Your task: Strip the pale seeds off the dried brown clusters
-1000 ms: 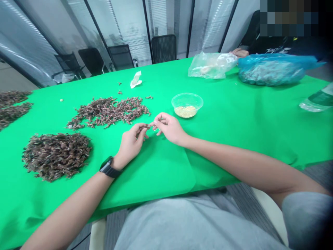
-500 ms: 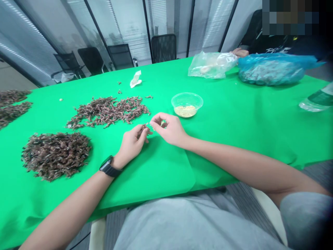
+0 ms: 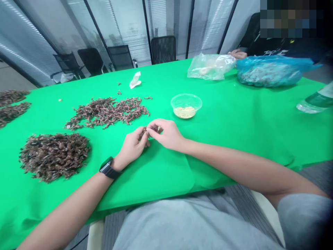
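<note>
Remotely, I held the left hand and right hand angled inward above the table, their fingers pinched closed on a small, brown, partly hidden piece between the tips.

On the table, the near heap lies at left, before the spread pile. 2 more piles lie at the left edge. Right of the spread pile stands the bowl, with grains in it. The left hand and right hand meet before these, a small piece at their fingertips. A tissue lies behind the spread pile. At back right, the left bag lies beside the right bag; the bottle lies at the right edge. 4 chairs stand behind the table.
</note>
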Demonstrator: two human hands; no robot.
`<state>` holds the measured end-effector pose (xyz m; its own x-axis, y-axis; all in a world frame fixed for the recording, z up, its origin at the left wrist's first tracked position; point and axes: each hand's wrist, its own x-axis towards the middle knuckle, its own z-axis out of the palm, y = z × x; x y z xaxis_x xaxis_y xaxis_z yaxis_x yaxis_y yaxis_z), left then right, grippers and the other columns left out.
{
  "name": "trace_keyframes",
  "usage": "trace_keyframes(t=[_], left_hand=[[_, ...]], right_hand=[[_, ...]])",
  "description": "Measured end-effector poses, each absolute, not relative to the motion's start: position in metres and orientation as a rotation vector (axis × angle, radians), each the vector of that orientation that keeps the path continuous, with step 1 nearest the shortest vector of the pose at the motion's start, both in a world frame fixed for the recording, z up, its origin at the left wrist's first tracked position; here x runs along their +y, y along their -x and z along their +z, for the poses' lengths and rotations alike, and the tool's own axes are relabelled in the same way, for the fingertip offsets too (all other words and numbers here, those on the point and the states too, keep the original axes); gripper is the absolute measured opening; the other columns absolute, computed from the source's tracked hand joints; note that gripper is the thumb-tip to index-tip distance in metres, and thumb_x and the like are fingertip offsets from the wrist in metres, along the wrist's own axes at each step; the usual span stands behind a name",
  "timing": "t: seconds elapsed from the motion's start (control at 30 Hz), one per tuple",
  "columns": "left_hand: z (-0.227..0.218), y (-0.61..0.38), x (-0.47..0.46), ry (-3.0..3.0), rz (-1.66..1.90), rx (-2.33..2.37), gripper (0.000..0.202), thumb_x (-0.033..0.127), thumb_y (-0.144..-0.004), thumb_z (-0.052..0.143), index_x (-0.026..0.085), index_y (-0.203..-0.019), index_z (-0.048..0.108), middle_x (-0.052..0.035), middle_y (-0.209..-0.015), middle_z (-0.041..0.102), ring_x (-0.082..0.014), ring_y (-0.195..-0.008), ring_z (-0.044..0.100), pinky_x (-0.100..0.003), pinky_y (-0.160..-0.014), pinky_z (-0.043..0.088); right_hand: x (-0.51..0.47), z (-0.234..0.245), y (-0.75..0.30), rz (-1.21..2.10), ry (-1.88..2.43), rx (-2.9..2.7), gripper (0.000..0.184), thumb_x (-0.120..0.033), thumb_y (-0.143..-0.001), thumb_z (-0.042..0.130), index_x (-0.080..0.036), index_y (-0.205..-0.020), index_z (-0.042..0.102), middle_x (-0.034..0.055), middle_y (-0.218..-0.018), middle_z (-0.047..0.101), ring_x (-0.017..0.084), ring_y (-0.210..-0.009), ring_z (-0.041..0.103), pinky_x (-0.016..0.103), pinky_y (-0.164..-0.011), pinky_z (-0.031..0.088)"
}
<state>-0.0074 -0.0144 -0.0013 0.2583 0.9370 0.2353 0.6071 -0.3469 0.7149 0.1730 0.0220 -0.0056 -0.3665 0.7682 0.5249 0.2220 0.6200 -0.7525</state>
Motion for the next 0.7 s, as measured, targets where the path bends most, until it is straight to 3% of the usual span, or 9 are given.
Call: trace_keyframes(t=[0.33, 0.7], left_hand=[[0.0, 0.0081, -0.0178, -1.966, 0.91, 1.208, 0.033, 0.044, -0.104, 0.039, 0.017, -0.113, 0.056, -0.0032, -0.078, 0.07, -0.0168, -0.07, 0.066, -0.029, -0.072, 0.052], [-0.0071, 0.014, -0.0117, -2.017, 0.92, 1.21, 0.033, 0.046, -0.103, 0.044, 0.017, -0.111, 0.057, -0.0039, -0.081, 0.072, -0.0164, -0.07, 0.067, -0.029, -0.071, 0.052]], right_hand=[[0.022, -0.0037, -0.1735, 0.731, 0.798, -1.887, 0.014, -0.028, -0.092, 0.06, -0.018, -0.089, 0.068, 0.0021, -0.083, 0.071, 0.013, -0.074, 0.063, 0.025, -0.07, 0.048], [0.0216, -0.0045, -0.1735, 0.703, 0.812, -1.897, 0.011, -0.027, -0.092, 0.059, -0.018, -0.089, 0.066, 0.0028, -0.086, 0.072, 0.014, -0.076, 0.064, 0.025, -0.069, 0.048]])
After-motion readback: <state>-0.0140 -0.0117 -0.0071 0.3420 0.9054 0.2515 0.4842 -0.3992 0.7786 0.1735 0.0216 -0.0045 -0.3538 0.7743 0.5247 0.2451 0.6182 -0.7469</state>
